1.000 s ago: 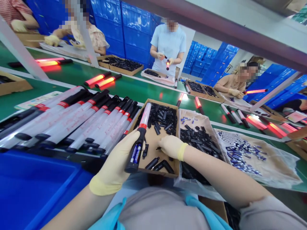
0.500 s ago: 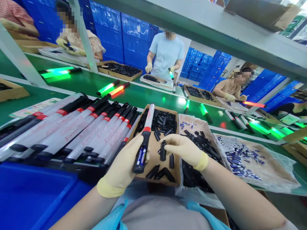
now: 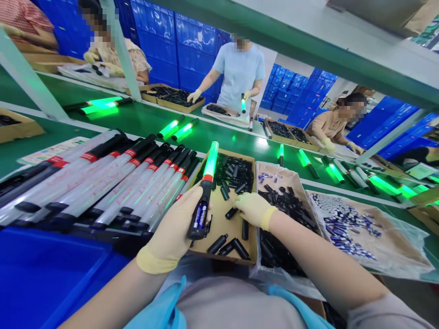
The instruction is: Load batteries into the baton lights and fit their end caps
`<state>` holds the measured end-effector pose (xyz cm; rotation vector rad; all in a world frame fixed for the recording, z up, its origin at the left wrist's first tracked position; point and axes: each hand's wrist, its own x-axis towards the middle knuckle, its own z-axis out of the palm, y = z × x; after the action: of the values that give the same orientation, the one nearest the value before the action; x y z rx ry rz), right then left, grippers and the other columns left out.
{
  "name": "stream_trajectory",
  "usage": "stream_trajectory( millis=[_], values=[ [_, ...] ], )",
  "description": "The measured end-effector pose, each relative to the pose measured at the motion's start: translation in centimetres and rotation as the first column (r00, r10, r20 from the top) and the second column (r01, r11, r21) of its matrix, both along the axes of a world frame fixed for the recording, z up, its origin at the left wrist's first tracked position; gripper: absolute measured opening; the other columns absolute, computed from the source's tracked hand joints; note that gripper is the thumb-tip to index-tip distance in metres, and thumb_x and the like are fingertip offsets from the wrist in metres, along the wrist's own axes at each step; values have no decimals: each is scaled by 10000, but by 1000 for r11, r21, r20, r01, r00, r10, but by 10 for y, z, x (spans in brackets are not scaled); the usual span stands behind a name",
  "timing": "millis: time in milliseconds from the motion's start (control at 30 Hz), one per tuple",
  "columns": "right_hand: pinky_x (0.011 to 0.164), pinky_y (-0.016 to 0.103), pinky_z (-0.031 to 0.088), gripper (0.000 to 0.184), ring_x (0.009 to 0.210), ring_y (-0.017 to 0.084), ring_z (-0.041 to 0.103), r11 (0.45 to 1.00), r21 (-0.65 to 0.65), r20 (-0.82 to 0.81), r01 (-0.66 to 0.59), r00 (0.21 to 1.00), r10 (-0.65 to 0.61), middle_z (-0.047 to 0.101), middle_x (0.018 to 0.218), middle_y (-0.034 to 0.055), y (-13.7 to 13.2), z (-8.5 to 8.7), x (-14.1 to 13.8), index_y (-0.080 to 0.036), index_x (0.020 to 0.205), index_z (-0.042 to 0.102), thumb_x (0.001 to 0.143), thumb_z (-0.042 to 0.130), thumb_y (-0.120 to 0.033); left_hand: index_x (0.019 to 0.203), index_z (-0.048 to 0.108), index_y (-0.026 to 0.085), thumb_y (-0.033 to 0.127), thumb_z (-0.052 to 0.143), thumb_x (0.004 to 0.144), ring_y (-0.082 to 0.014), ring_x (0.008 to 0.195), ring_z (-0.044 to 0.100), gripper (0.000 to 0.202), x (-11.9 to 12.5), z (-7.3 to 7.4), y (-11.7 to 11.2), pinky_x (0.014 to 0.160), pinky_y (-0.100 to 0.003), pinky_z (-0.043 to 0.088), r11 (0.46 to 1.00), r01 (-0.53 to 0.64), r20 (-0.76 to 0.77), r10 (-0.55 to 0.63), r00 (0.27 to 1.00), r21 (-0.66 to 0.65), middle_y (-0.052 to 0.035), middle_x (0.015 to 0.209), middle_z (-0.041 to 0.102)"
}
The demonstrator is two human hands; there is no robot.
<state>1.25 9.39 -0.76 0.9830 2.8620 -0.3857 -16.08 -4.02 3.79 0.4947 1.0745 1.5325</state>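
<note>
In the head view my left hand (image 3: 174,224), in a pale yellow glove, is closed around the black handle of a light baton (image 3: 211,161). The baton points away from me, its tube glowing green. Its battery compartment is uncovered, with blue-and-white batteries (image 3: 200,214) inside. My right hand (image 3: 252,208), gloved too, has its fingers curled on a small black plastic piece (image 3: 231,213) over the cardboard box (image 3: 214,249); the fingertips are partly hidden. More black pieces (image 3: 236,249) lie in the box, several heaped at its far end.
Unlit batons (image 3: 137,187) lie piled at left, above a blue bin (image 3: 51,274). To the right stand a box of black parts (image 3: 288,205) and a lined tray of batteries (image 3: 387,244). Lit batons (image 3: 185,129) lie on the green belt (image 3: 219,132). Co-workers (image 3: 240,68) work opposite.
The baton in my left hand has gone from unlit to green. My right hand has lowered slightly, and the black piece has tilted from upright. Batons on the belt have shifted right.
</note>
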Motion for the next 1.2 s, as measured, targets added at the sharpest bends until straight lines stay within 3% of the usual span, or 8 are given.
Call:
stream_trajectory(
  millis=[167,333,400,533,633,700,933,1200],
  values=[
    [997,409,485,148,1091,280,677,981,-186,-154,49,985,-79,744,1051,136,7,-4,-9,-150,906,730,878,597,-91,1016,657,199,418,696,859,-115,544,531,272,-3,-21,-3,499,-207,450,999,33,-31,-33,999,-9,7,694,619],
    [705,262,577,207,740,151,728,868,-492,-273,63,936,-223,730,813,33,-4,15,1,-157,1024,683,975,515,-267,936,616,188,509,607,908,-138,572,570,322,-5,-32,-5,498,-218,450,992,114,-87,-118,989,-55,-32,699,648],
    [664,248,571,177,682,139,709,765,-642,-312,54,893,-325,706,735,20,-8,20,1,-152,944,687,921,601,-304,998,617,196,522,602,906,-149,575,583,339,-4,-33,-4,490,-221,450,989,122,-109,-132,985,-88,-40,700,661],
    [651,246,542,244,628,119,660,446,-894,-329,-51,750,-574,678,658,7,-12,28,1,-144,819,702,733,801,-350,1051,616,204,545,577,911,-152,550,583,370,-2,-31,-1,461,-208,426,986,132,-168,-148,975,-103,-37,672,660],
    [690,268,544,298,660,123,666,362,-928,-308,-89,730,-610,699,704,16,-12,31,2,-139,839,725,654,854,-334,921,623,188,526,624,883,-139,535,566,340,0,-31,0,462,-204,421,986,135,-184,-152,971,-98,-27,651,636],
    [687,274,539,287,679,127,661,397,-913,-340,-95,717,-609,708,739,16,-12,33,4,-147,859,728,637,852,-279,892,633,186,523,653,861,-132,528,550,339,0,-31,0,467,-208,423,985,146,-166,-160,973,-97,-23,647,630],
    [794,312,538,134,791,145,656,771,-628,-665,-108,589,-460,736,908,14,-40,60,-2,-203,923,744,816,704,-272,905,685,191,447,693,843,-160,649,625,263,6,-28,1,619,-261,536,996,81,14,-80,997,-31,-43,760,694],
    [937,324,513,138,922,172,678,878,-474,-675,-71,670,-310,747,953,-2,-67,55,-19,-224,884,753,844,648,-143,1007,744,189,295,681,866,-181,1085,667,188,24,-22,2,816,-208,560,999,23,118,-17,993,-48,-58,1128,750]
  ],
)
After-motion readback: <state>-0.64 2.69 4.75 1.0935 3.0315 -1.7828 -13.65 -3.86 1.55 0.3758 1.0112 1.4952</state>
